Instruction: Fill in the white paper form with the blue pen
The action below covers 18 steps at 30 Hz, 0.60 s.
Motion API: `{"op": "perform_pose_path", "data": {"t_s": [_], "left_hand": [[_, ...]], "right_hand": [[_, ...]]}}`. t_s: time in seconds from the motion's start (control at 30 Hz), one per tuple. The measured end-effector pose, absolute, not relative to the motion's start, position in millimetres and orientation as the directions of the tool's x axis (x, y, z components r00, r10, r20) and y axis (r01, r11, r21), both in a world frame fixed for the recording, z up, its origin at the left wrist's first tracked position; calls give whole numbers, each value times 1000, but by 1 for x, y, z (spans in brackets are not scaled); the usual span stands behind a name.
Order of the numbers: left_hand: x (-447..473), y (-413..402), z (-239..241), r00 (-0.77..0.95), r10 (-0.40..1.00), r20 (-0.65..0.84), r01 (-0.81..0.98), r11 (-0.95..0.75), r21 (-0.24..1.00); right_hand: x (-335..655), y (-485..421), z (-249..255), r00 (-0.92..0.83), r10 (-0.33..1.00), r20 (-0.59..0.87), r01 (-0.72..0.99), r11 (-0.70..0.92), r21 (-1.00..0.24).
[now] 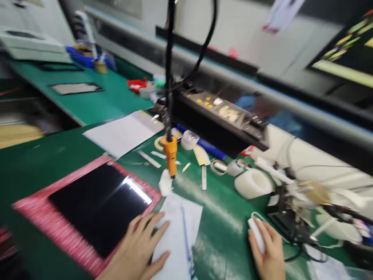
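Observation:
My left hand (142,245), fingers spread, lies across white paper sheets (173,233) and the near edge of a pink foam sheet (35,200). A flat black screen panel (101,202) rests on that foam, with a light glare near its right corner. A thin blue pen-like stick (185,229) lies along the papers, right of my left hand. On the right, my right hand (268,249) is curved over a white computer mouse (257,234), its cable looping behind. An orange electric screwdriver (169,155) hangs upright over the bench by a crumpled white piece (165,182).
White sheets (125,132) lie behind the panel. Beneath a dark parts shelf (215,124) are tape rolls and a blue tube (208,144). A wide white roll (253,183) and a cluttered black stand with cables (287,214) are at right. The view is blurred.

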State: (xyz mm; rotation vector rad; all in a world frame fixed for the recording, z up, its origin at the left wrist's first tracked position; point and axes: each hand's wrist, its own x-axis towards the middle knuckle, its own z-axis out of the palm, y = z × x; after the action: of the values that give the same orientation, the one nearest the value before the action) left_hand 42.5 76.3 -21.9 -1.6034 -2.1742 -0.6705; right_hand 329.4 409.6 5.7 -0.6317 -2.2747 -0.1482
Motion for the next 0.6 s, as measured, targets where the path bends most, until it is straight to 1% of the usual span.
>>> {"op": "perform_pose_path", "data": {"t_s": [0.07, 0.1, 0.13, 0.2, 0.27, 0.33, 0.43, 0.6], "left_hand": [[40, 78, 2, -352, 772, 530, 935, 260, 242], [38, 80, 10, -352, 795, 494, 933, 254, 256], [36, 81, 16, -353, 818, 454, 931, 258, 260], [35, 81, 23, -351, 844, 406, 929, 260, 263], [36, 79, 25, -349, 854, 386, 929, 261, 262], [36, 77, 26, -344, 857, 384, 931, 257, 260], [36, 76, 26, -340, 865, 368, 932, 258, 254], [33, 78, 29, -334, 876, 349, 935, 261, 242]], "right_hand": [[321, 409, 10, -624, 384, 680, 455, 887, -84], [318, 409, 10, -647, 384, 659, 449, 890, -78], [315, 409, 10, -669, 391, 631, 446, 891, -79], [313, 407, 8, -655, 428, 623, 469, 877, -109], [313, 402, 6, -603, 489, 631, 520, 840, -155], [313, 397, 5, -565, 524, 637, 553, 814, -178], [313, 394, 3, -563, 525, 638, 561, 810, -171], [313, 402, 2, -579, 535, 616, 541, 817, -201]]}}
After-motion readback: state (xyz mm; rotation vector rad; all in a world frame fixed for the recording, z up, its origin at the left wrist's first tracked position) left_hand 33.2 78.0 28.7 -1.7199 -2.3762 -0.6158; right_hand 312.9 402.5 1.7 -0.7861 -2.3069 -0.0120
